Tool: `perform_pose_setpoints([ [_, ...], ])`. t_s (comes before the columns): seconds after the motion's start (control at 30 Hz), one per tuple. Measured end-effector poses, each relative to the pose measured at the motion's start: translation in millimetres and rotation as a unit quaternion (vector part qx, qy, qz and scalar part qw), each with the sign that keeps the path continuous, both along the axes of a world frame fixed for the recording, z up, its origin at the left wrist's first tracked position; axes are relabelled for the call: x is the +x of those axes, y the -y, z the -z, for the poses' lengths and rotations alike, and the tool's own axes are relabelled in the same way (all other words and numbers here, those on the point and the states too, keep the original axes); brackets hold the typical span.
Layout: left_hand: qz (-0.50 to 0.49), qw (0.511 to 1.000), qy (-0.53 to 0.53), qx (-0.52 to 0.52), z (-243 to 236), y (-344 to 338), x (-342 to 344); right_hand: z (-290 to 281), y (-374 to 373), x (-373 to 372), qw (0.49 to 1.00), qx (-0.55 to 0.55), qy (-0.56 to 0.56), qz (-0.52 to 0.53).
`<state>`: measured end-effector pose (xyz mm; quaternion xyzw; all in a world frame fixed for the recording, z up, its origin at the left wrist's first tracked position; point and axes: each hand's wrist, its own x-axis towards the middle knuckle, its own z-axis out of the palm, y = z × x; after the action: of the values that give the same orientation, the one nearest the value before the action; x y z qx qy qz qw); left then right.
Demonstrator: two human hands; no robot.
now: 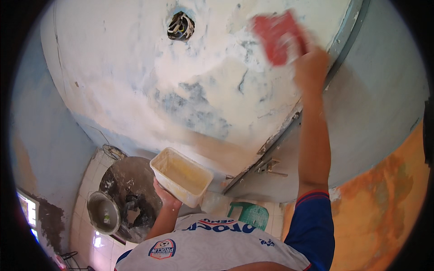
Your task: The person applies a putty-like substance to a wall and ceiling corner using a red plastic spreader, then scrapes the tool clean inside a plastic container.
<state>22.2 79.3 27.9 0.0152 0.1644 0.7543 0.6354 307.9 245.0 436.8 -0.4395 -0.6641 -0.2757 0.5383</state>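
My right hand (pixel 312 67) is raised high at the right, its fingers closed round the handle of a red plastering trowel (pixel 275 38). The trowel is blurred by motion and lies against or close to the patchy white wall (pixel 190 67); contact cannot be made out. Lower down, my left hand (pixel 167 195) supports a pale rectangular plastic tub (pixel 205 183) from its left side and underneath. Its open top shows cream-coloured residue on the inner walls. Grey-blue patches and a crack mark the wall between the tub and the trowel.
A hole with loose wires (pixel 181 25) opens in the wall. A door frame (pixel 346 45) and grey door (pixel 366 104) stand at the right. Below are a round dark table (pixel 118 174) bearing a bucket (pixel 103 212), and a green plastic stool (pixel 248 214). A cable coil (pixel 114 152) lies near the corner.
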Motion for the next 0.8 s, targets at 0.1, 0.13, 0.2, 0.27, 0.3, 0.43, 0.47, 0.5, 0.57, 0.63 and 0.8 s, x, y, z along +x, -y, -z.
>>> perform_pose_setpoints([
  [0.1, -0.007, 1.000, -0.002, 0.001, -2.3, 12.3, -0.5, -17.9, 5.8, 36.7, 0.974, 0.176, -0.143, 0.012],
  [0.13, 0.001, 1.000, 0.005, 0.027, -6.6, 13.4, -0.1, -11.2, 11.9, 33.9, 0.965, 0.140, -0.193, -0.105],
  [0.2, 0.010, 0.998, 0.002, 0.056, -13.8, 9.6, 1.8, 12.9, 51.8, 25.2, 0.901, 0.054, -0.299, -0.311],
  [0.27, -0.043, 0.999, 0.000, 0.031, -10.7, 24.2, -12.4, 70.4, 76.3, -17.1, 0.879, -0.107, -0.305, -0.350],
  [0.3, -0.047, 0.998, -0.002, 0.050, -13.9, 26.7, -14.4, 102.8, 90.9, -22.1, 0.878, -0.159, -0.280, -0.354],
  [0.43, -0.050, 0.998, -0.019, 0.029, -20.8, 34.9, -28.6, 195.3, 168.6, -45.4, 0.836, -0.276, -0.298, -0.370],
  [0.47, -0.054, 0.997, -0.014, 0.060, -11.4, 40.2, -35.8, 206.9, 185.2, -57.0, 0.821, -0.278, -0.320, -0.383],
  [0.5, -0.058, 0.996, -0.014, 0.072, -7.8, 43.1, -42.4, 215.3, 199.7, -67.0, 0.809, -0.273, -0.342, -0.393],
  [0.57, -0.068, 0.994, -0.006, 0.089, -2.0, 65.9, -60.7, 221.9, 232.1, -88.5, 0.808, -0.304, -0.307, -0.400],
  [0.63, -0.079, 0.992, 0.002, 0.101, 5.6, 92.0, -81.6, 226.3, 256.7, -105.6, 0.819, -0.320, -0.238, -0.412],
  [0.8, -0.113, 0.986, 0.029, 0.121, 38.0, 167.8, -128.8, 241.5, 309.4, -176.8, 0.822, -0.348, -0.068, -0.445],
])
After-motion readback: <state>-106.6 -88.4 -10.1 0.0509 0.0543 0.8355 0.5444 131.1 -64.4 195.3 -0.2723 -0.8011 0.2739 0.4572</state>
